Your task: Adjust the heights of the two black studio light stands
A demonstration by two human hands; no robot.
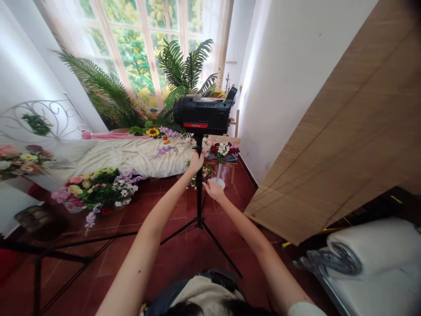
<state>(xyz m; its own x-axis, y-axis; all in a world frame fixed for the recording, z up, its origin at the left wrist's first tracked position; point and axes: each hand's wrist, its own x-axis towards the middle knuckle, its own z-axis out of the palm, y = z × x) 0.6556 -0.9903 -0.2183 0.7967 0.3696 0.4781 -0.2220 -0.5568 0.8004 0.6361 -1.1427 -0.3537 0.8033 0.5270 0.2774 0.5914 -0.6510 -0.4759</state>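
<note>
A black studio light (207, 116) with a red label sits on top of a black light stand (199, 206), whose tripod legs are spread on the floor. Just beneath the light, my left hand (197, 161) is wrapped round the upper part of the pole. Lower down, my right hand (214, 191) is closed at the right side of the pole, its fingertips against the stand; whether they pinch a knob is hidden. The light points left, with its rear handle raised at the right.
Beyond the stand is a bed with cream bedding (144, 156), with flower arrangements (95, 188) in front. A flower vase (219, 171) stands close behind the pole. Black tripod legs (88, 260) cross the lower left. A woven blind (329, 131) and a rolled white item (371, 245) occupy the right.
</note>
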